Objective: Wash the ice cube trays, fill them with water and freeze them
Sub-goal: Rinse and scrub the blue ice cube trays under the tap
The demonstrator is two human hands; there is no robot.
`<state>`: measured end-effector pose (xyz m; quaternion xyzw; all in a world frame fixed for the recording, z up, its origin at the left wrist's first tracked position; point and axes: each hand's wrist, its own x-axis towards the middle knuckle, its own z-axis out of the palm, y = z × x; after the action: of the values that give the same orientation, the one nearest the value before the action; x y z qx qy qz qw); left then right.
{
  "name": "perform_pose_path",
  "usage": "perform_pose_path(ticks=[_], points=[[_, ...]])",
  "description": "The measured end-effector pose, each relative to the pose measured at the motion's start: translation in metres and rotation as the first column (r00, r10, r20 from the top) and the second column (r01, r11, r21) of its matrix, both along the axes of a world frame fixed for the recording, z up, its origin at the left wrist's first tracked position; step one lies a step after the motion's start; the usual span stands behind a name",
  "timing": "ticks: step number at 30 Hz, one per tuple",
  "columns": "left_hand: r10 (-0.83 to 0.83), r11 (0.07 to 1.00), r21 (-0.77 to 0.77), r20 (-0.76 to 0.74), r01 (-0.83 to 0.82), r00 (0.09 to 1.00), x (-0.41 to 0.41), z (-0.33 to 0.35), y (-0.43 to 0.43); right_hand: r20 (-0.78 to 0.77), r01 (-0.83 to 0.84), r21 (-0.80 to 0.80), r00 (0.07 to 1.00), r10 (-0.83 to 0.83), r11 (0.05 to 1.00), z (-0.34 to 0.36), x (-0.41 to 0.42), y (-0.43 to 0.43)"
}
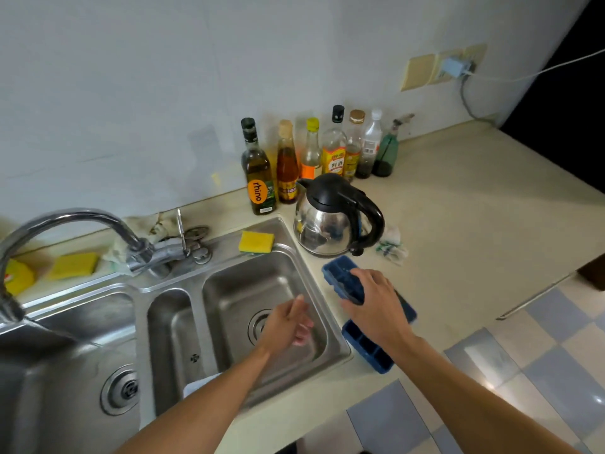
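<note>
Two blue ice cube trays lie on the beige counter right of the sink. My right hand (373, 299) grips the far tray (340, 276) from above, fingers curled over its near end. The near tray (368, 348) sits by the counter's front edge, partly under my right wrist. My left hand (289, 322) hovers over the right sink basin (248, 290) with its fingers relaxed and holding nothing. The steel tap (75, 221) arches over the left basin.
A steel kettle (334, 217) stands just behind the trays, with a crumpled cloth (393, 245) to its right. Several bottles (314, 152) line the wall. A yellow sponge (256, 242) rests on the sink rim, another sponge (73, 265) left of the tap.
</note>
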<state>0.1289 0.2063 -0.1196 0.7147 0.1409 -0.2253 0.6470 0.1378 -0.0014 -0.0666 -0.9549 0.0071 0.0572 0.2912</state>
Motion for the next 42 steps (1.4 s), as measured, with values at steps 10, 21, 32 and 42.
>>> perform_pose_path(ticks=[10,21,32,42], points=[[0.332,0.88,-0.303,-0.156,-0.365,0.93,-0.005,0.034,0.125,-0.051,-0.257,0.32,0.956,0.287,0.912,0.031,0.011,0.189],[0.715,0.651,-0.174,-0.185,-0.739,0.674,-0.058,0.042,0.243,-0.19,-0.533,0.47,0.717,0.671,0.703,0.025,-0.002,0.318],[0.692,0.697,-0.033,-0.232,-0.717,0.684,-0.075,0.023,0.331,-0.323,-0.514,0.496,0.639,0.698,0.7,0.015,-0.014,0.41],[0.386,0.922,0.075,-0.272,-0.381,0.881,-0.047,-0.014,0.441,-0.441,-0.23,0.497,0.763,0.472,0.837,-0.021,-0.026,0.499]])
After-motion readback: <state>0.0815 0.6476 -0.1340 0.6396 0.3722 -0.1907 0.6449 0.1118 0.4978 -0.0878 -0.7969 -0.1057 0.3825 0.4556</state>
